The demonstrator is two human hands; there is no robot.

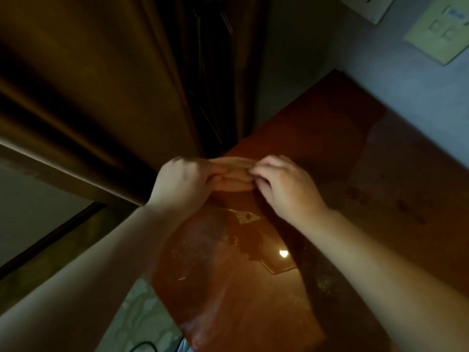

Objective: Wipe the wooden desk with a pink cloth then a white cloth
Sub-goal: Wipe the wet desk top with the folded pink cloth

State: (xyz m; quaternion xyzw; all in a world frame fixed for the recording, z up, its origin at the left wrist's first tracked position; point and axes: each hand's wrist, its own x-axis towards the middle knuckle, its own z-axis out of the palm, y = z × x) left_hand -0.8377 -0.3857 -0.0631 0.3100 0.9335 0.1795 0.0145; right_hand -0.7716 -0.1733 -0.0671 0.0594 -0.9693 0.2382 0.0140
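Note:
A folded pink cloth point(234, 175) lies at the left edge of the reddish wooden desk point(317, 148). My left hand point(181, 180) pinches its left end with curled fingers. My right hand point(284, 185) pinches its right end the same way. Both hands sit close together over the cloth, which shows only as a few stacked folds between them. The light is dim and the frame is blurred. No white cloth is in view.
A shiny wet patch point(266, 247) with a light reflection lies on the desk below my hands. Brown curtains point(88, 97) hang left of the desk. A grey wall point(406, 80) with a switch plate point(439, 29) runs along the far right side.

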